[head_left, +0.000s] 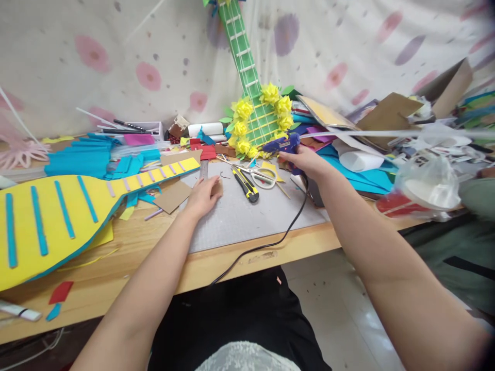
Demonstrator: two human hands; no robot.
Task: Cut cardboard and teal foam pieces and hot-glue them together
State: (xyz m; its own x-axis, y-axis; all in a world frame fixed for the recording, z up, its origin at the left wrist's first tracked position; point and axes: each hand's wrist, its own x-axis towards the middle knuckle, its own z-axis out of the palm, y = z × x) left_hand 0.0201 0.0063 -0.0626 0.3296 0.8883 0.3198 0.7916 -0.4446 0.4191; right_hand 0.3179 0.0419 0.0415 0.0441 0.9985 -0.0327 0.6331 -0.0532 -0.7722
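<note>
My right hand (305, 161) is closed around a blue hot glue gun (281, 144), held over the back of the grey cutting mat (232, 226). A long white glue stick (348, 134) extends rightward from its rear. My left hand (203, 198) rests low over the mat, fingers bent against a small piece of brown cardboard (219, 187). Between the hands lie a yellow-and-black utility knife (245, 184) and white-handled scissors (263, 176). Behind them leans a green paper guitar (257, 121) with yellow paper flowers (243, 109).
A yellow-and-blue cardboard lute shape (46, 216) covers the table's left side. The glue gun's black cord (266, 248) crosses the front edge. Paper and cardboard scraps (386, 116) pile up at right, beside a plastic-wrapped red-and-white tub (417, 193). Another person's leg (444, 252) shows at right.
</note>
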